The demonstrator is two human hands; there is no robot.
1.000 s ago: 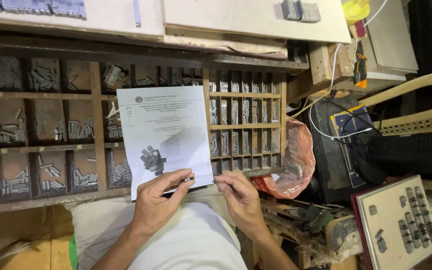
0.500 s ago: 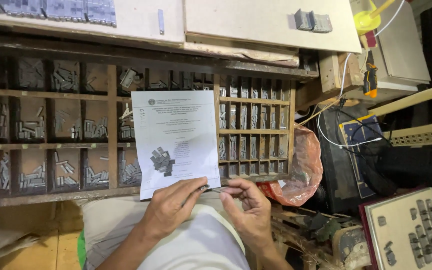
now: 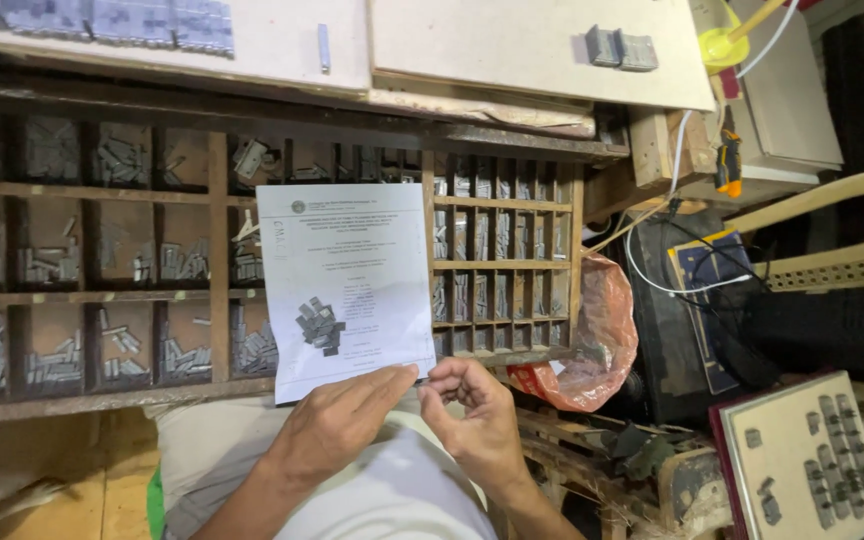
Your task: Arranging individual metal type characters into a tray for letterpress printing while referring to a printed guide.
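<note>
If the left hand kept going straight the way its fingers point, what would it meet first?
The left hand points up and right, its fingertips already on the lower edge of the printed sheet. Going on, it would probably slide over that sheet toward the small metal pieces lying on it.

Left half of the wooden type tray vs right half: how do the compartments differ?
The left compartments of the tray are wide and roomy; the right compartments are narrow slots in a tight grid. On the left, the metal pieces lie in loose heaps with bare wood showing; on the right, they stand packed upright. A printed sheet lies across the middle between them. Both halves hold small grey metal pieces in the same wooden frame.
</note>
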